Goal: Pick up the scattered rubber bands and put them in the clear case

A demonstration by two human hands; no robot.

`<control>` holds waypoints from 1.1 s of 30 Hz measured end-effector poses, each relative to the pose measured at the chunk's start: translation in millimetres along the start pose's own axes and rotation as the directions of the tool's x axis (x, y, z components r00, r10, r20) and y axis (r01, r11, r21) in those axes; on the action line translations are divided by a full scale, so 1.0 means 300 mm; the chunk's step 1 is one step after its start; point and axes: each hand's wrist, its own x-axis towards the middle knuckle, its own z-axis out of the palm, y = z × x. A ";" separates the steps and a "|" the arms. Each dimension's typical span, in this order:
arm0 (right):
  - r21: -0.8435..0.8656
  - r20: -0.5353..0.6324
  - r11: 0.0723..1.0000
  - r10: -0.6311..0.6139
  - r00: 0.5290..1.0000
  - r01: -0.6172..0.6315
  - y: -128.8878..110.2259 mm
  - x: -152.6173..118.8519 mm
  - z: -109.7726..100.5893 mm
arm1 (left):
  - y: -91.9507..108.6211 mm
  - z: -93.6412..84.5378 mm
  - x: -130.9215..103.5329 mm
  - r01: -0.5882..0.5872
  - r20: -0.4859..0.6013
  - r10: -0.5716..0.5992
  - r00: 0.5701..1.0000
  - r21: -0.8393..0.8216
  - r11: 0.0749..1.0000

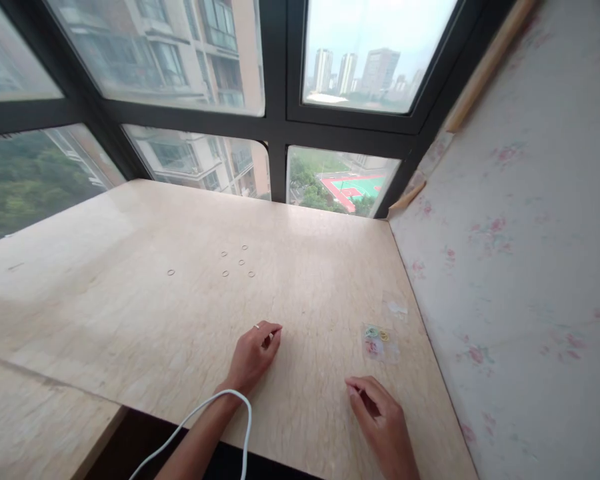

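Note:
My left hand (pixel 256 352) rests low over the middle of the table, its thumb and fingertips pinched together. Whatever may sit in that pinch is too small to make out. To the right, nearer the front, my right hand (pixel 380 417) is also closed in a pinch, and I cannot see what is between its tips. Just beyond it lies a small clear plastic box (pixel 380 341) with green, yellow and pink rubber bands in its compartments. Several small thin rings (pixel 241 263) lie spread on the table beyond my left hand, and another ring (pixel 171 273) lies apart to the left.
The pale marble-patterned tabletop (pixel 130 320) reaches the dark-framed windows (pixel 277 160). A papered wall (pixel 505 253) borders it on the right. Behind the box lies a clear plastic piece (pixel 396 308). A white cable (pixel 250 427) loops over my left forearm.

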 end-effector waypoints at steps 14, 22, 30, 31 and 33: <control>-0.237 0.369 0.932 -0.176 0.913 0.275 -0.329 0.658 0.446 | -0.057 -0.070 -0.033 0.093 -0.025 -0.105 0.994 -0.293 0.952; -0.357 0.636 0.799 -0.171 0.753 0.483 -0.348 0.893 0.623 | -0.062 -0.064 -0.051 0.072 0.004 -0.074 0.997 -0.294 0.953; -0.414 0.716 0.724 -0.116 0.688 0.552 -0.328 0.942 0.601 | -0.063 -0.063 -0.057 0.040 0.016 -0.037 0.999 -0.274 0.961; -0.419 0.717 0.719 -0.112 0.688 0.554 -0.328 0.941 0.598 | -0.062 -0.064 -0.057 0.041 0.017 -0.038 0.999 -0.274 0.961; -0.429 0.718 0.711 -0.106 0.688 0.557 -0.329 0.938 0.593 | -0.061 -0.065 -0.057 0.046 0.022 -0.041 0.999 -0.274 0.961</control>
